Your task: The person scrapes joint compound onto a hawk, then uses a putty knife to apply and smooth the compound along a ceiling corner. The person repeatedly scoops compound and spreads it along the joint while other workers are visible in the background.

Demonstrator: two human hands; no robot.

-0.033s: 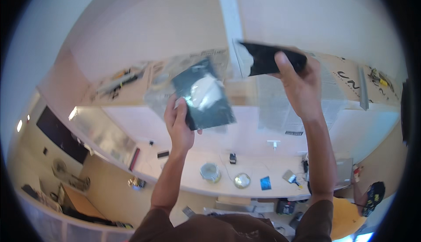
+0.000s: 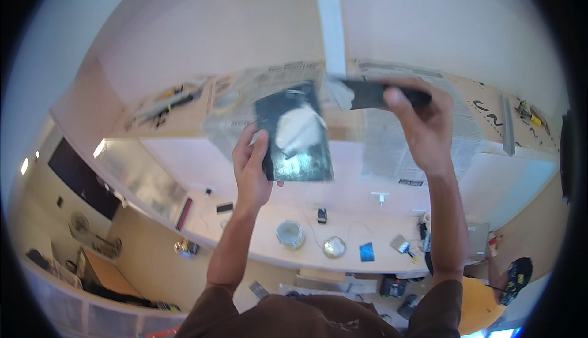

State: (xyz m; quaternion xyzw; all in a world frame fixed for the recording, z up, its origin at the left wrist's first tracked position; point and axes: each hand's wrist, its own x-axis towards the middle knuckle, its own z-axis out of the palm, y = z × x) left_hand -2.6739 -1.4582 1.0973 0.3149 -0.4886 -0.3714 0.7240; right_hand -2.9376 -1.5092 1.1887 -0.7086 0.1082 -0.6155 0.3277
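Observation:
My left hand (image 2: 251, 166) grips a dark, rectangular, glossy board (image 2: 294, 166) from its lower left side, with a lump of white paste (image 2: 299, 127) on its face. Up and to the right, my right hand (image 2: 429, 130) holds a dark flat scraper (image 2: 367, 93) whose left end carries white, apparently paste, at its edge. The scraper is just right of the board. Behind both, a ledge (image 2: 225, 84) is covered with cardboard and newspaper (image 2: 392, 154), below a vertical white strip (image 2: 327, 19) on the wall.
Tools (image 2: 174, 99) lie on the ledge at left, more (image 2: 530, 117) at right. The counter below (image 2: 233, 228) holds a bucket (image 2: 290, 234), a round container (image 2: 334, 246), a blue card (image 2: 367, 251) and a brush (image 2: 401, 246). A person in yellow (image 2: 481, 304) is at lower right.
My right hand has shifted slightly down and right, and white now shows on the scraper's end. My left hand and the board have moved slightly right.

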